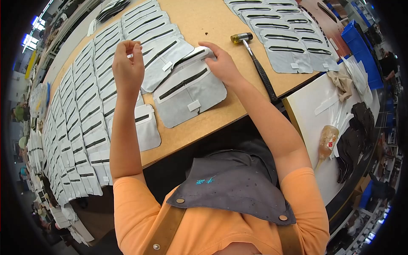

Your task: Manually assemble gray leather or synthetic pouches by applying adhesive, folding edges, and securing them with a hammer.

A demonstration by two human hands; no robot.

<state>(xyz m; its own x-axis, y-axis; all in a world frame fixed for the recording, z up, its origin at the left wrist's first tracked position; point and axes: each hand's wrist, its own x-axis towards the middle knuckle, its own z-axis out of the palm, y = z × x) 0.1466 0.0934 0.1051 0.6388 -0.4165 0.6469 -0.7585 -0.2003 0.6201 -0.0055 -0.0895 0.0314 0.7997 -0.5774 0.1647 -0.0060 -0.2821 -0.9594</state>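
My right hand (222, 63) grips the upper right corner of a grey fabric panel (206, 95), thumb on its face. A black zipper-like strip in a white frame and a small white tab show on this panel. Its top edge is lifted and bent, while its lower edge lies near the table's front edge. My left hand (128, 66) is raised over neighbouring panels, its thumb and fingers pinched together; anything between them is too small to make out. Another grey panel (168, 61) lies partly tucked beside the gripped one.
Overlapping rows of similar panels (91, 114) cover the left of the brown table (193, 23); more panels (284, 36) lie at the far right. A hammer (255, 61) with a yellow head rests beyond my right forearm. On a white side table (304, 102) stand a glue bottle (328, 142) and dark pieces (355, 140).
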